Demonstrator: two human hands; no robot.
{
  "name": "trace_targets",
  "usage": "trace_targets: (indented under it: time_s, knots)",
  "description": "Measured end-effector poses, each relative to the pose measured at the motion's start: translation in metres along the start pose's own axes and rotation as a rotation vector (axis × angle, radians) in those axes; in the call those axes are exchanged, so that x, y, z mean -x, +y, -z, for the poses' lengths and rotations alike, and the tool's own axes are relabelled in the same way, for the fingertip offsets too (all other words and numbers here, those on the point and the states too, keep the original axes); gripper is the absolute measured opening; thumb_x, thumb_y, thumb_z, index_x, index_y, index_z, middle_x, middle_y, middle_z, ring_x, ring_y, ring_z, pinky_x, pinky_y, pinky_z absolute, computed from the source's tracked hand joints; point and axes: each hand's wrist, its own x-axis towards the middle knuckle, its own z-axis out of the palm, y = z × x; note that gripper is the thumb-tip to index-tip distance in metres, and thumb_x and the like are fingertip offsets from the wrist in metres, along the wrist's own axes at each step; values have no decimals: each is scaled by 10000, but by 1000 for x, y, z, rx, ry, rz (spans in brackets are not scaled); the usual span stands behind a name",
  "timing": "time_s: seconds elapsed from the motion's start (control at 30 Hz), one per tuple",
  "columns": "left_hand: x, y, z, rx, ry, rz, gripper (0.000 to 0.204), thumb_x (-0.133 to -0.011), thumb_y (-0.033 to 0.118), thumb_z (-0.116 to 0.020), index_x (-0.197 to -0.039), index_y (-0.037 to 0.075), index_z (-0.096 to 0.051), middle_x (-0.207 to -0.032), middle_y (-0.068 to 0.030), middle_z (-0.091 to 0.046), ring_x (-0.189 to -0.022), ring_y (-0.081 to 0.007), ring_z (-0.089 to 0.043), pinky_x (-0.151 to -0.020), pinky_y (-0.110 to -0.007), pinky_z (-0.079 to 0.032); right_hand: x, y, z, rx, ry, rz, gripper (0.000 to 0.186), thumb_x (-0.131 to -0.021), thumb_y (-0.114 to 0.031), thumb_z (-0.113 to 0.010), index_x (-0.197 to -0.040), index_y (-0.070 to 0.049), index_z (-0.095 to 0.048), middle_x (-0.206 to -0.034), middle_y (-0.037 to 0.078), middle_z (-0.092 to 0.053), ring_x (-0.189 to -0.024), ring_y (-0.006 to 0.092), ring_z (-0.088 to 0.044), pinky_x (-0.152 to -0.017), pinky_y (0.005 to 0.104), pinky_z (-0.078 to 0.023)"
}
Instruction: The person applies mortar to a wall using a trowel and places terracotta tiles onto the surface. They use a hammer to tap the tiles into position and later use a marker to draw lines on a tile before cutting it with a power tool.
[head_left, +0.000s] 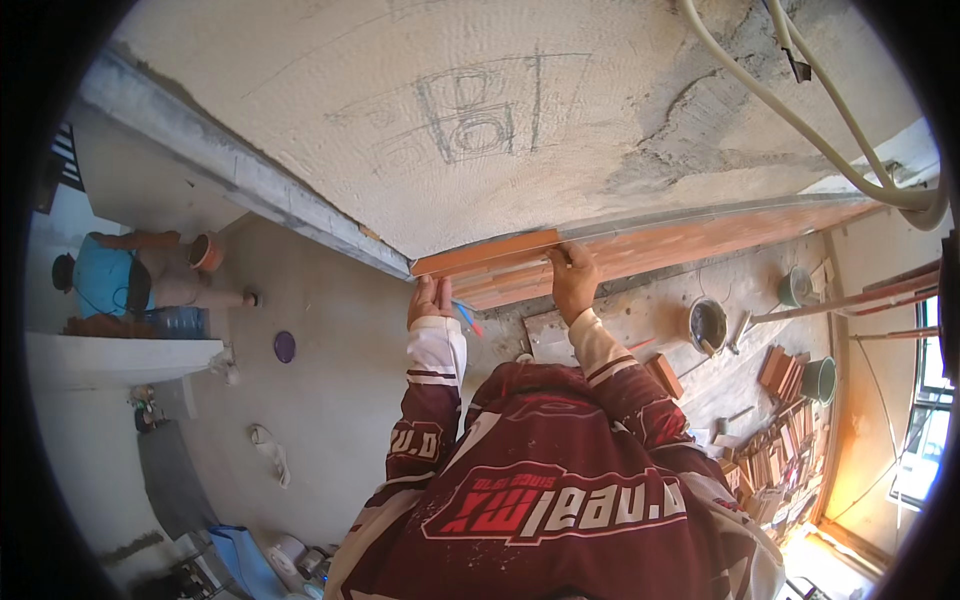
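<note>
Pinching right end of orange tile (487,255) with right hand (575,283), touching left end with straight-fingered left hand (430,302), apparently to keep it level.

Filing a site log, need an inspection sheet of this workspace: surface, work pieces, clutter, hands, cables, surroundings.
Surface: rough pale plaster wall, with a dark line sketch and grey patches.
Work pieces: long terracotta tile at the wall's lower edge; terracotta-coloured facing runs on to the right.
Clutter: loose tiles and green bucket on the right; purple disc on the left.
Hands: right hand pinches the tile's right end; left hand is at its left end, grip unclear.
Cables: beige cables or conduits loop at upper right.
Surroundings: another person in a blue top at far left.
</note>
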Motion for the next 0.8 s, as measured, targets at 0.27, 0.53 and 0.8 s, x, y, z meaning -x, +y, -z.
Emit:
trace_targets:
  time_s: [0.27,0.53,0.8]
  knots:
    - [-5,-1,0,-17,-7,-37,315,-973,146,-591,-1182,-85,-542,-1125,-132,-588,-1070,-211,-595,-1019,-324,-510,-2,5,-2,30,57,75,62,-806,-110,-694,-834,-54,-692,-795,125,-664,-753,297,-632,-697,369,-489]
    - [2,-6,2,-16,-40,-45,313,-988,178,-569,-1163,-78,-532,-1115,-127,-592,-1058,-198,-591,-1012,-318,-505,-2,6,4,77,30,72,93,-807,-108,-712,-861,-32,-707,-818,120,-681,-758,253,-647,-701,344,-493]
    - [2,-3,1,-56,-81,-77,374,-991,225,-566,-1216,-70,-515,-1188,-132,-586,-1128,-195,-567,-1061,-294,-459,-1,7,-1,18,16,59,111,-825,-119,-694,-896,-36,-714,-853,137,-684,-796,295,-645,-748,355,-503]
